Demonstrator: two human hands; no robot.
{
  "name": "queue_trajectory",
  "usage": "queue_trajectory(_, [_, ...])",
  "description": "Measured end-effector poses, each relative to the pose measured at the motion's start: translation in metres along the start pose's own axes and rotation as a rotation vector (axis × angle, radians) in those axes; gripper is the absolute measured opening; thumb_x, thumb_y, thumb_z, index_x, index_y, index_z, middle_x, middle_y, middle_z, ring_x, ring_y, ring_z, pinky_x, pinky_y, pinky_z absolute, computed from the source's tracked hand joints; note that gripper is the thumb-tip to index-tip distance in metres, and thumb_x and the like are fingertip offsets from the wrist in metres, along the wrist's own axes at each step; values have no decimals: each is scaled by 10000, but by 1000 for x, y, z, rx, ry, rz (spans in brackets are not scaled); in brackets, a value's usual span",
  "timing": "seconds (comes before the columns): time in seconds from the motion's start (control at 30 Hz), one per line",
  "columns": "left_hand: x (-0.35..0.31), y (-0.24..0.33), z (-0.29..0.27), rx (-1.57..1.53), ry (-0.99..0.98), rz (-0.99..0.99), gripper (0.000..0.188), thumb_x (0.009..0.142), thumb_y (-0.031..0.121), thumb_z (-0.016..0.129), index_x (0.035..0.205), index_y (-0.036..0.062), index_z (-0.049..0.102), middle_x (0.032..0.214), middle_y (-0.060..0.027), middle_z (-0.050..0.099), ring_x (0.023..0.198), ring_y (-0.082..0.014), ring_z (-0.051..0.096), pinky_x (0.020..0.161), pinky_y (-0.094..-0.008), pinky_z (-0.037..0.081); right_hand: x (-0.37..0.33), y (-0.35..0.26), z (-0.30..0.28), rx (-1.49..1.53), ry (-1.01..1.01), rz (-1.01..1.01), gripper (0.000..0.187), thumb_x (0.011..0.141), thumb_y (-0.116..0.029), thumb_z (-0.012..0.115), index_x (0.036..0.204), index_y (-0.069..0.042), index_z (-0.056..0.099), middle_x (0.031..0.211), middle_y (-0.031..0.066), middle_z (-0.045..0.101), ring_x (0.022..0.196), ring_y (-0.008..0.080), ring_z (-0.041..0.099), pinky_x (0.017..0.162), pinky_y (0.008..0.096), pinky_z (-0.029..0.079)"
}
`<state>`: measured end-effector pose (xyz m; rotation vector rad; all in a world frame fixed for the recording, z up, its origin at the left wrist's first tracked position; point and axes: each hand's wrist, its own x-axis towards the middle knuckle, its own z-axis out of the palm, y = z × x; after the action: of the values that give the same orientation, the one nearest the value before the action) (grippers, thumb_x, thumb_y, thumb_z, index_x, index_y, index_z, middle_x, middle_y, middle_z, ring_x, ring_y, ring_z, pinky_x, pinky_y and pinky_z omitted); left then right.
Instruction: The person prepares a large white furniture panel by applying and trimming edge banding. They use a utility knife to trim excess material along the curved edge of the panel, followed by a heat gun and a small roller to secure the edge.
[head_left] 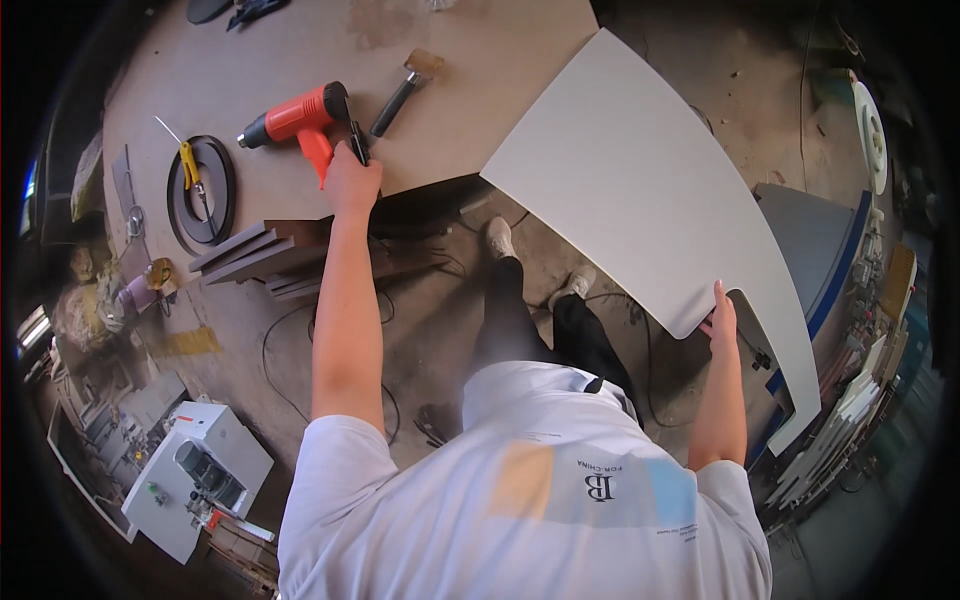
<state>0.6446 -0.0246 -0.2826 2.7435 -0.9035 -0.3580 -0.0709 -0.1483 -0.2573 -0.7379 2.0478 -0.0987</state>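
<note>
Tan tabletop (450, 50) spreads across the far side, and a large white panel (640, 180) meets its right edge and reaches out above the floor, the right hand (724, 325) grasping it at the notch. Stacked dark boards (270, 255) crowd the space beside the left forearm, with a black coil (227, 195), a red heat gun (297, 118) and a hammer (400, 95) beyond — the left hand (352, 182) grips a slim black object (358, 145), whether also touching the gun I cannot tell.
</note>
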Motion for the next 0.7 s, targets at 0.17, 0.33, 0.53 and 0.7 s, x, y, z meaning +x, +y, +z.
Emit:
queue_trajectory(0.17, [-45,-28,-23,-1090,-82,-203,564,885,20,628,1433,-37,508,1145,-125,671,1008,-193,645,955,-351,527,12,-10,3,-87,96,33,936,886,-778,664,1464,-58,509,1403,127,600,1234,291,628,1025,541,506])
queue_trajectory(0.33, [-71,-14,-46,-1304,-266,-205,484,893,8,549,1375,-11,505,1114,-86,612,965,-163,608,877,-317,507,14,-9,6,-82,117,55,981,869,-777,689,1499,-54,480,1425,132,593,1254,285,617,977,523,530])
queue_trajectory(0.53, [-43,49,-14,-917,-516,6,345,1039,204,576,1322,16,517,1040,-67,621,878,-172,610,809,-301,493,3,-7,14,23,115,3,952,877,-749,707,1519,-86,474,1433,115,597,1258,284,618,953,506,539])
queue_trajectory(0.7, [10,131,-1,-404,-686,597,335,1067,324,573,1263,64,652,1082,-164,731,1017,-319,698,847,-421,527,10,-6,12,-1,142,44,953,884,-743,705,1532,-87,465,1441,103,594,1259,284,619,953,499,538])
